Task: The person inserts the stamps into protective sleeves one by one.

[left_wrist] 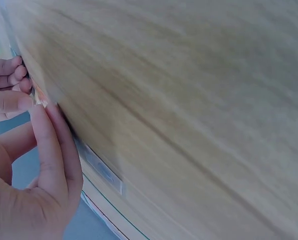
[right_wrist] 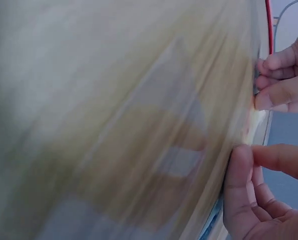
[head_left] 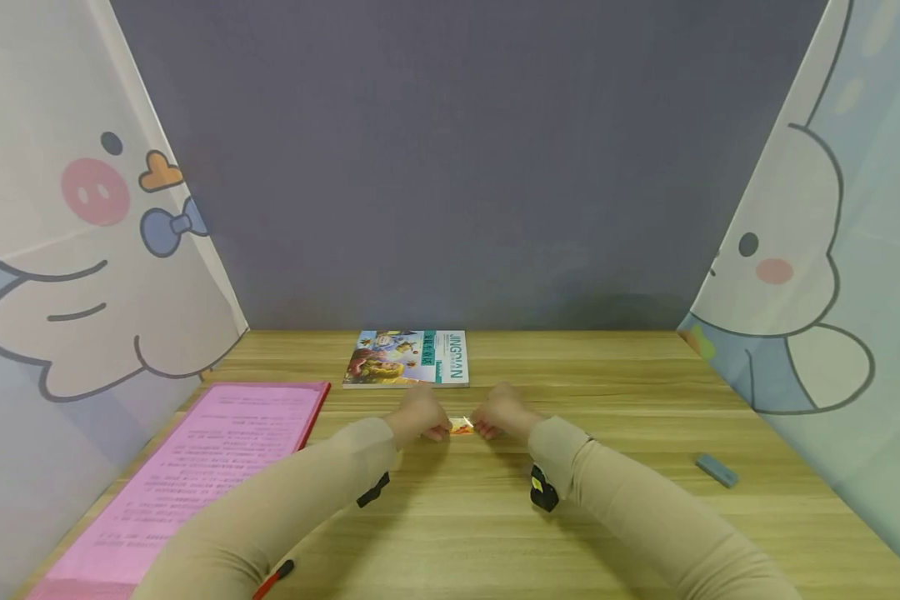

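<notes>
hiding its ends, hands (head_left: 422, 412) (head_left: 503, 412) pinch something shiny (head_left: 461, 426).

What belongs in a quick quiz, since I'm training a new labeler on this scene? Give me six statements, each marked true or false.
1. The small shiny piece is between the left hand and the right hand. True.
2. The right hand lies flat with straight fingers. False: its fingers are bent in a pinching grip.
3. An illustrated book lies on the table, beyond the hands. True.
4. The illustrated book lies open. False: it is closed, cover up.
5. A blue-gray block lies to the right of both hands. True.
6. The block touches the book. False: they lie apart, with bare wood between.
</notes>
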Demonstrator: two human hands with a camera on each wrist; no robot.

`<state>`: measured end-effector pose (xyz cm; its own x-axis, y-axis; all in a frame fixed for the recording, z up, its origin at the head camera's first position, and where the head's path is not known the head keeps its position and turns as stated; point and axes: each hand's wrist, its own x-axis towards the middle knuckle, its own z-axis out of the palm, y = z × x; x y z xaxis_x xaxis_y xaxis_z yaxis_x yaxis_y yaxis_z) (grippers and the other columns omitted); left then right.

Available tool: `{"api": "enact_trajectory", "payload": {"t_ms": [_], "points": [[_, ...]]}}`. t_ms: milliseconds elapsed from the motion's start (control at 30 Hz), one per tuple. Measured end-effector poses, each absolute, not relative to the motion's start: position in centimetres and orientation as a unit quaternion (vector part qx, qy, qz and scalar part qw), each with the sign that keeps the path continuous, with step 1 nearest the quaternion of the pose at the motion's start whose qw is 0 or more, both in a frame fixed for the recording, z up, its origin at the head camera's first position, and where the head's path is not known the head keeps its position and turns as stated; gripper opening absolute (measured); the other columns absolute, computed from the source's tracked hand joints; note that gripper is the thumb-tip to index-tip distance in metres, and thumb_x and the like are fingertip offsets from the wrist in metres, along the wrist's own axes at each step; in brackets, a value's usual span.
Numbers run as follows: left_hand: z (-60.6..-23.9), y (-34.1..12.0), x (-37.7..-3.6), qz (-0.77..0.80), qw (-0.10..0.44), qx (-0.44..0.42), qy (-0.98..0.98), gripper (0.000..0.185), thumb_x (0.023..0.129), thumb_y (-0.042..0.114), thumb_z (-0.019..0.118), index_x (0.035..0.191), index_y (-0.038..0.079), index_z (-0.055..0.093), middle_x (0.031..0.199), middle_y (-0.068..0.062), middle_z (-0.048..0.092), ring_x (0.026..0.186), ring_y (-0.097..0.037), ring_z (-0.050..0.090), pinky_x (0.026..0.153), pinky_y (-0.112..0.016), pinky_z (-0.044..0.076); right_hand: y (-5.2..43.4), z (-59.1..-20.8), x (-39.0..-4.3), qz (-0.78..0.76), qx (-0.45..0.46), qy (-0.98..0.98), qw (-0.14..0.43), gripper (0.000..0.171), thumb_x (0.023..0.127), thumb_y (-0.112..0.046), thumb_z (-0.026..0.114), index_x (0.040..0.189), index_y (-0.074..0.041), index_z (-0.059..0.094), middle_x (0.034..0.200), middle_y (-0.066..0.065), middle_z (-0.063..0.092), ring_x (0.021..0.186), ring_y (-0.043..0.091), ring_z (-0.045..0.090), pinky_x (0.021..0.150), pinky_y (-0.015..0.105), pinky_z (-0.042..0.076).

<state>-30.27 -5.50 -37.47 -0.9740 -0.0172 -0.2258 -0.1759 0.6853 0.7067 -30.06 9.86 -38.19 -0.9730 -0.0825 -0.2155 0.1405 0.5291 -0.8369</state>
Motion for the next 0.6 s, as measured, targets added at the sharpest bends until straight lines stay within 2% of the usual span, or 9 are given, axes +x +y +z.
{"api": "enact_trajectory", "payload": {"t_ms": [133, 233, 600], "points": [[-37.61, -5.51, -30.39, 0.361, 0.098, -0.043, 0.926, 0.013, 0.073, 0.000, 0.082, 0.075, -0.007, 0.071, 0.056, -0.008, 0.065, 0.039, -0.010, 0.058, 0.049, -0.022, 0.056, 9.79, -38.24, -30.15, -0.465, 0.017, 0.878, 0.113, 0.007, 0.079, 0.002, 0.069, 0.072, 0.005, 0.068, 0.060, 0.008, 0.063, 0.049, 0.013, 0.057, 0.053, 0.026, 0.058], [-37.59, -5.46, -30.46, 0.344, 0.098, -0.037, 0.933, 0.016, 0.072, 0.001, 0.083, 0.065, -0.002, 0.069, 0.054, -0.008, 0.065, 0.039, -0.009, 0.058, 0.048, -0.021, 0.056, 9.83, -38.24, -30.25, -0.465, 0.018, 0.877, 0.119, 0.008, 0.079, 0.002, 0.070, 0.072, 0.004, 0.067, 0.060, 0.007, 0.062, 0.048, 0.013, 0.057, 0.054, 0.026, 0.058], [-37.77, -5.38, -30.48, 0.340, 0.088, -0.036, 0.936, 0.019, 0.072, 0.001, 0.083, 0.076, -0.008, 0.067, 0.054, -0.008, 0.065, 0.037, -0.010, 0.057, 0.045, -0.021, 0.055, 9.82, -38.61, -30.71, -0.463, 0.027, 0.877, 0.122, 0.013, 0.078, 0.003, 0.071, 0.068, 0.000, 0.064, 0.058, 0.007, 0.061, 0.046, 0.012, 0.056, 0.050, 0.024, 0.057]]}}
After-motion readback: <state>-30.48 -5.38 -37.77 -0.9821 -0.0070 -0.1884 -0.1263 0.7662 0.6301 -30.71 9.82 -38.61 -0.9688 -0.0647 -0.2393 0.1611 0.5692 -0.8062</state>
